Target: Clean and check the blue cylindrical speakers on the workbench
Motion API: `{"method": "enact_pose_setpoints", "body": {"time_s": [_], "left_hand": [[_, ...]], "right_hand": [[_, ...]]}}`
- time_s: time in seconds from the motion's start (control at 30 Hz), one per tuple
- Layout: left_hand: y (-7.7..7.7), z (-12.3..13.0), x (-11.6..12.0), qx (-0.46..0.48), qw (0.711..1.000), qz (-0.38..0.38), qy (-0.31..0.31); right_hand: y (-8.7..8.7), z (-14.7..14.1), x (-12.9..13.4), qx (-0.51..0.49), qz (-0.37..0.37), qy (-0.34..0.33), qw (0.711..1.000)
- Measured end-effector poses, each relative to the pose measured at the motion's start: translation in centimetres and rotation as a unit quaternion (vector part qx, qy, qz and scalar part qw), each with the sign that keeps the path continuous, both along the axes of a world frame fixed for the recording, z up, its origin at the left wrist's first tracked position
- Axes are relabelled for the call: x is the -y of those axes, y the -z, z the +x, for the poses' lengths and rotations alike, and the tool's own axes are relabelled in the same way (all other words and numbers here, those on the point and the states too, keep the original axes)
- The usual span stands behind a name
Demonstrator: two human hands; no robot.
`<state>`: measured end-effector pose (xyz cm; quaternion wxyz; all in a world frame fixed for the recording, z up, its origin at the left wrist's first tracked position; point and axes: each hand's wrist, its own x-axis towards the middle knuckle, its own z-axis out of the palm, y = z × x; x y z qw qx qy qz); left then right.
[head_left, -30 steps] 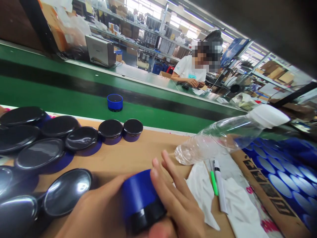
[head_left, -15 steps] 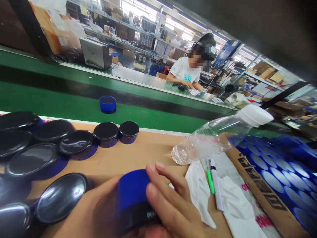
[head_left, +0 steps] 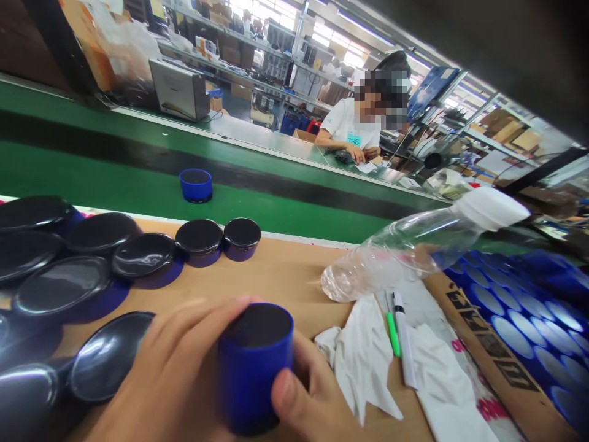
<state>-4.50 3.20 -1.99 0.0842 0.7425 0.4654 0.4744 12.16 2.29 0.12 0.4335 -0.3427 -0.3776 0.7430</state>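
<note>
A blue cylinder (head_left: 257, 368) with a dark top stands upright between my two hands at the bottom centre. My left hand (head_left: 179, 362) is wrapped round its left side, fingertips near the top rim. My right hand (head_left: 313, 387) grips it from the right, thumb on the front. Several dark-topped blue cylinders (head_left: 150, 261) stand on the cardboard to the left, two of them (head_left: 242, 238) just beyond my hands. Another blue cylinder (head_left: 196, 185) sits apart on the green surface.
A clear bottle with a white cap (head_left: 492, 209) leans at the right. White cloths (head_left: 368, 362), a green pen (head_left: 392, 334) and a white marker (head_left: 405, 344) lie below it. A box of blue cylinders (head_left: 497, 368) is far right. A person (head_left: 359, 129) works across.
The held cylinder has been turned from lying tilted to upright, its dark top now showing. My left fingers have come up over its left side, and my right hand has shifted lower.
</note>
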Motion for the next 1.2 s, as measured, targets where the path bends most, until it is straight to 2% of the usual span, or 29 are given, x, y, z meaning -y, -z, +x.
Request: {"method": "enact_pose_setpoints", "body": {"time_s": [0.1,0.23,0.37,0.43,0.5,0.57,0.67,0.73,0.83,0.93,1.0,1.07,1.13,1.2], "left_hand": [[-0.8,0.7,-0.6,0.038,0.998,-0.053,0.007],[-1.4,-0.2,-1.0,0.026,0.991,-0.110,0.075],[-1.2,-1.5,-0.5,-0.038,0.991,-0.097,0.084],[-1.1,-1.4,0.0,-0.054,0.994,-0.056,0.079],[-1.2,-0.8,0.3,-0.045,0.997,-0.042,0.050],[-1.4,-0.2,0.5,-0.010,0.998,-0.061,0.032],[-1.6,0.2,0.4,0.029,0.994,-0.103,0.034],[-1.8,0.0,0.0,0.044,0.988,-0.141,0.052],[-2.4,-0.7,-0.8,0.069,0.977,-0.163,0.119],[-3.0,-1.1,-1.5,0.080,0.974,-0.156,0.146],[-3.0,-1.1,-1.7,0.087,0.973,-0.156,0.145],[-2.6,-0.9,-1.9,0.097,0.974,-0.148,0.143],[-1.9,-0.6,-1.9,0.109,0.975,-0.137,0.140],[-1.0,-0.1,-1.6,0.118,0.977,-0.125,0.129]], "right_hand": [[-0.4,-0.3,0.1,-0.025,-0.005,-0.019,0.999],[-0.4,-0.4,0.1,-0.012,-0.056,-0.030,0.998],[0.0,-0.6,0.0,0.032,0.006,0.028,0.999],[0.0,-0.6,-0.1,0.022,0.041,0.027,0.999],[0.0,-0.6,-0.3,-0.006,0.045,0.010,0.999],[0.0,-0.4,-0.3,-0.003,0.027,-0.004,1.000],[0.0,0.3,-0.3,0.070,0.020,-0.023,0.997],[0.1,0.7,-0.2,0.107,0.021,-0.030,0.994],[0.0,0.9,-0.1,0.115,0.030,-0.022,0.993],[-0.2,0.6,-0.1,0.114,0.040,0.020,0.992],[-0.5,0.6,-0.3,0.147,0.019,0.084,0.985],[-0.9,0.9,-0.5,0.223,0.025,0.157,0.962],[-1.3,1.3,-0.6,0.298,0.078,0.210,0.928],[-1.6,1.6,-0.6,0.313,0.127,0.241,0.910]]}}
